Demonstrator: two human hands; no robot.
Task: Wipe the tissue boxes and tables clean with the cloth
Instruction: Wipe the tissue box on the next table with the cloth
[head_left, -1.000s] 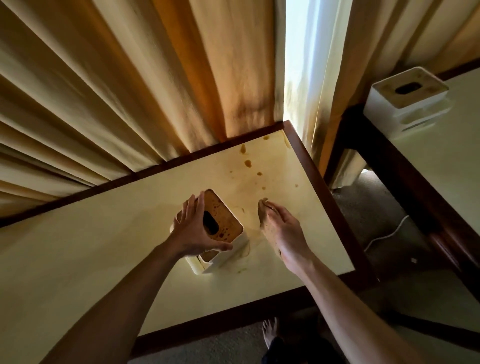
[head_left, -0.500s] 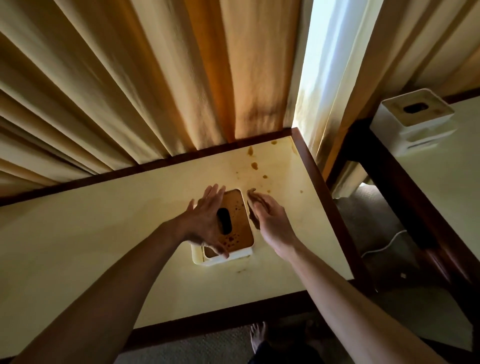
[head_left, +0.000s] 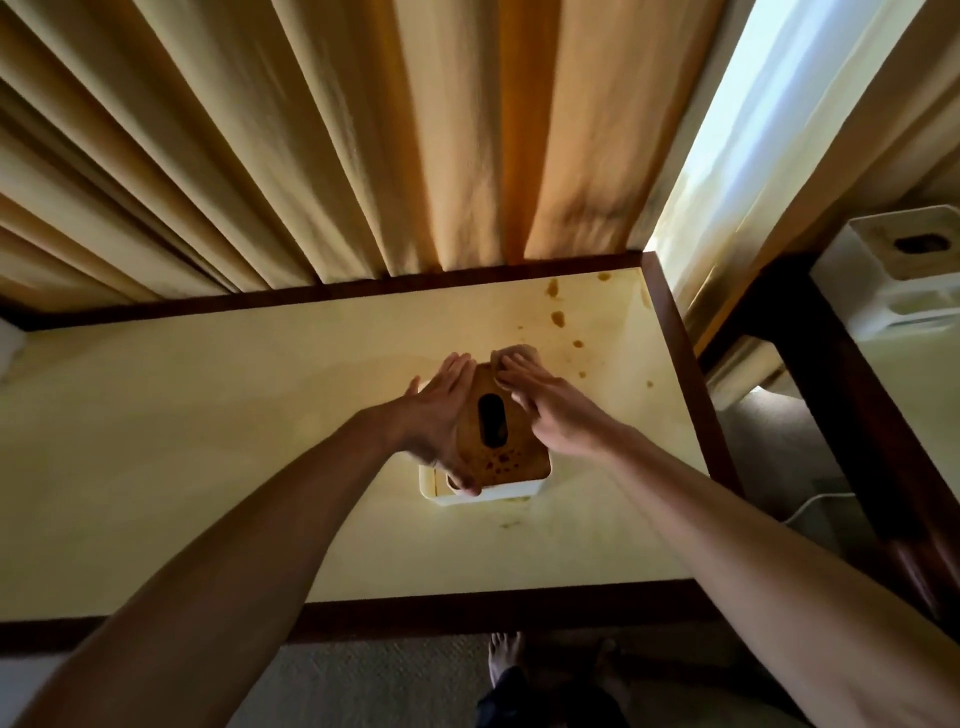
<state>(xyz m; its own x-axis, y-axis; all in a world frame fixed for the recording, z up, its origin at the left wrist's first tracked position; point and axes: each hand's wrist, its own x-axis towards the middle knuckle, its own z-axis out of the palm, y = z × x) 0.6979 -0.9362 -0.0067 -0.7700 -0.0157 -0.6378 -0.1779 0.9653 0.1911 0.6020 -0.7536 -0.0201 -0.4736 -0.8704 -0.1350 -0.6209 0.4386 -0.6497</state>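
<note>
A white tissue box with a brown-stained lid and a dark oval slot stands on the cream table. My left hand lies along the box's left side with straight fingers, its thumb reaching the near edge of the lid. My right hand presses a small beige cloth flat onto the far right part of the lid; most of the cloth is hidden under the fingers. Brown stains dot the tabletop beyond the box, toward the far right corner.
A second tissue box sits on another table at the right, across a narrow gap with carpet and a white cable. Pleated curtains hang close behind the table. My bare foot is below the near edge.
My right hand carried the cloth from the tabletop up onto the box lid. My left hand loosened its grip and now lies flat along the box's left side.
</note>
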